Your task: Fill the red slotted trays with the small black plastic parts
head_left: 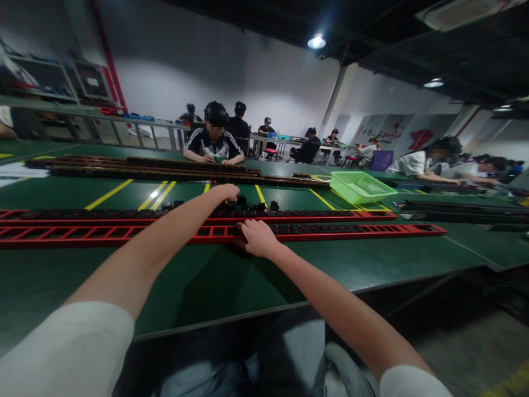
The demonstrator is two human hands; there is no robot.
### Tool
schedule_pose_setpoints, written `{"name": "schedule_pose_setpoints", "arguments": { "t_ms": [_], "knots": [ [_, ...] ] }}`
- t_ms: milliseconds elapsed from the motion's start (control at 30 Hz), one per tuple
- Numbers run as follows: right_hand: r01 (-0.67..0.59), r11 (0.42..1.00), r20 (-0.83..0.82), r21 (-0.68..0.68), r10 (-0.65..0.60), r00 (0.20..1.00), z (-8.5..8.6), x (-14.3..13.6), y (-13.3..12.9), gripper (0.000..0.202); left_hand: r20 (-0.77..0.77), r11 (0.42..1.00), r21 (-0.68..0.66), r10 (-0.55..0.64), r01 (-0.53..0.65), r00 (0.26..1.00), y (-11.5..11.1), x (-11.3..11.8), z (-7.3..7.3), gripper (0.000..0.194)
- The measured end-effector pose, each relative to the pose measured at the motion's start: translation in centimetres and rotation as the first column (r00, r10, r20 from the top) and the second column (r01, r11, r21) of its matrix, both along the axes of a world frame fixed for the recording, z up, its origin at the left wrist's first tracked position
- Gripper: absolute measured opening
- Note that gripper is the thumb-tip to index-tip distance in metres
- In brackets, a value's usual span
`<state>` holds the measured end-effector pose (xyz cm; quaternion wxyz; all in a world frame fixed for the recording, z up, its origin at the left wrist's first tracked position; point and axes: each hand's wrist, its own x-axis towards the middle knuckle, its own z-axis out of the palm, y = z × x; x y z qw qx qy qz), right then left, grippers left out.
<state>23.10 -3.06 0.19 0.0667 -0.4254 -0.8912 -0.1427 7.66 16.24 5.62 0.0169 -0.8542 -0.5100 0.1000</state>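
Two long red slotted rails lie side by side across the table. In the near red rail [372, 229], slots on the left are open, and black pieces [318, 228] fill those right of my hand. Black pieces also line the far red rail [378, 215]. My right hand [258, 237] is closed on the near rail, its fingers over the top and its thumb at the front edge. Past the far rail, my left hand [226, 192] is curled beside loose black blocks [241, 200]; its fingertips are hidden.
A light green basket [363, 187] stands behind the rails at right. Long dark strips [157, 167] lie stacked across the back of the green table [198, 281]. More dark strips [454, 210] are at right. A person [212, 135] sits opposite; others work farther off.
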Motion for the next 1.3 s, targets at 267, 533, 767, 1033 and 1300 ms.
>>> {"name": "schedule_pose_setpoints", "arguments": {
  "t_ms": [267,533,767,1033,1300],
  "knots": [
    [-0.013,1.0,-0.008,0.01,0.013,1.0,-0.1,0.1,0.1,0.053,0.117,0.996,-0.047,-0.074,0.08,0.99,-0.5,0.9,-0.3,0.036],
    [-0.018,1.0,-0.02,-0.009,0.017,1.0,-0.1,0.1,0.3,0.054,0.314,0.976,-0.212,0.023,0.047,0.949,1.1,0.2,1.0,0.05],
    [-0.016,1.0,-0.032,-0.007,0.016,0.999,-0.2,0.0,0.2,0.048,0.047,0.993,-0.06,0.108,-0.105,0.993,1.1,-2.9,0.2,0.027],
    [-0.012,1.0,-0.006,0.01,0.012,1.0,-0.1,0.1,0.1,0.051,0.098,0.999,0.045,-0.03,0.026,0.995,0.8,0.8,-0.8,0.057],
    [-0.031,0.999,-0.018,0.003,0.032,0.999,-0.2,0.2,0.2,0.052,0.078,0.993,-0.022,-0.11,0.112,0.991,0.0,1.2,-1.3,0.04]
  ]
}}
